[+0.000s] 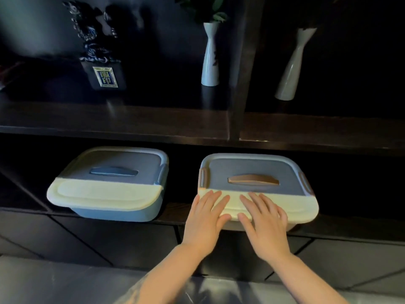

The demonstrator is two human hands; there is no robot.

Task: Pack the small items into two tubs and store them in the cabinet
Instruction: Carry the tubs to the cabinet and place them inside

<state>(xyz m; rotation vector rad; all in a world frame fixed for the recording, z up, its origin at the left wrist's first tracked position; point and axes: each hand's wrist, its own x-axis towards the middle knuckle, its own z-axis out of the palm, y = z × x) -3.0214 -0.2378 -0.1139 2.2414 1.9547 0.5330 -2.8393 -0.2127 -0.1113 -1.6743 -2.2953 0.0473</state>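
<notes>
Both hands, left hand (pixel 205 218) and right hand (pixel 264 219), press flat, fingers straight, on the pink-handled tub (pixel 258 189). Uneven pushing could skew it against the cabinet shelf (pixel 171 212).

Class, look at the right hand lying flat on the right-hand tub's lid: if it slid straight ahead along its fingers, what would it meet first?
Probably the brown recessed handle on the grey lidded tub; the right hand points up-left toward it, though depth is uncertain.

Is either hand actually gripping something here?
No. The left hand and right hand lie flat on the front lid edge of the right tub.
</notes>
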